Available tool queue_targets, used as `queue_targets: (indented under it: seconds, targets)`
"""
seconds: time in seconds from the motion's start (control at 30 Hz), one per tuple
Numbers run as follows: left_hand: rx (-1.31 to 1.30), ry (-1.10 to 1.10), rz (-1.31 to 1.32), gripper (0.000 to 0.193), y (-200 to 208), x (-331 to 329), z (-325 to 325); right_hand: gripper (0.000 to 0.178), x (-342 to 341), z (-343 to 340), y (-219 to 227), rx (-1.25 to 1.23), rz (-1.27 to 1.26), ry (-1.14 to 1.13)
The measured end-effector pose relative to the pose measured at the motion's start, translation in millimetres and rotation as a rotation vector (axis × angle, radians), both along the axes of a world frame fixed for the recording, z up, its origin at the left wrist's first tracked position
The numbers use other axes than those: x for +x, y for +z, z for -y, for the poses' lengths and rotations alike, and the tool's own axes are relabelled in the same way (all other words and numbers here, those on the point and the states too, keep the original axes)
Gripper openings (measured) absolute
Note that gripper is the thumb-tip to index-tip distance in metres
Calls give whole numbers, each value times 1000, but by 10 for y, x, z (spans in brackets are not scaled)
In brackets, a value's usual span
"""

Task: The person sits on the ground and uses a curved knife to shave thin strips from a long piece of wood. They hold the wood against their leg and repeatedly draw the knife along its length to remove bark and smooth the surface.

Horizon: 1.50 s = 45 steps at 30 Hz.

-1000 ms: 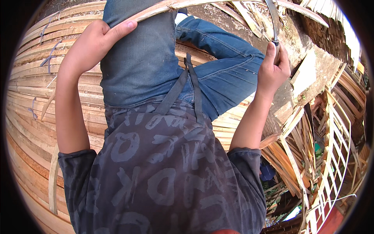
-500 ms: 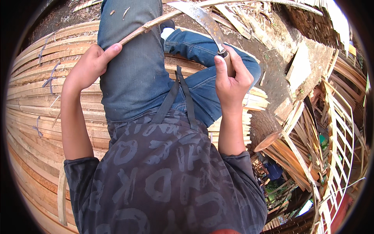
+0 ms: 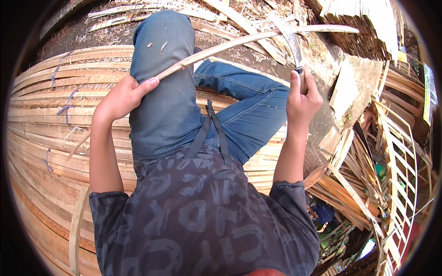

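My left hand (image 3: 120, 99) grips the near end of a long, thin wooden stick (image 3: 221, 48), thumb laid along it. The stick slants across my raised knee and runs out to the far right. In my right hand (image 3: 304, 101) is a sickle (image 3: 292, 45) with a curved, worn metal blade, its short handle wrapped by my fingers. The blade crosses the stick toward its far part; whether its edge bites into the wood is too small to tell.
Bundles of wooden slats (image 3: 37, 108), bound with bluish ties, lie under me and to the left. Loose strips and shavings cover the ground ahead. At the right are a pile of split wood (image 3: 340, 193), a slatted frame (image 3: 397, 184) and a flat pale board (image 3: 344, 89).
My right hand and the sickle have moved right, the blade sliding outward along the stick. My left hand and the stick appear shifted right and lower, as the whole view has also shifted.
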<state>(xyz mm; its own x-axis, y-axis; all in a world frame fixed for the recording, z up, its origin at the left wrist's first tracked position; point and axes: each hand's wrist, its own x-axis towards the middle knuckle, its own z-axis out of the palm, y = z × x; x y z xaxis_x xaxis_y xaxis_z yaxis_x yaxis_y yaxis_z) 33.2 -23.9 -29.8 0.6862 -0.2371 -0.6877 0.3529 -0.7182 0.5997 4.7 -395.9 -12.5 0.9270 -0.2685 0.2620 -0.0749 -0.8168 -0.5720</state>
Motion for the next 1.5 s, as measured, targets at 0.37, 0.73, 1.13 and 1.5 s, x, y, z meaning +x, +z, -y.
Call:
queue_targets:
  seconds: [0.37,0.73,1.13,1.5]
  targets:
    - [28,-15,-50,70,164,70,99,25,91,206,29,-43,-102,-133]
    - [127,-32,0,69,76,-56,58,29,85,494,-67,-53,-9,-122]
    - [115,-53,67,76,82,46,-118,29,-118,-582,-380,34,177,338]
    - [114,-53,-52,78,214,10,-74,22,378,150,-150,-139,151,98]
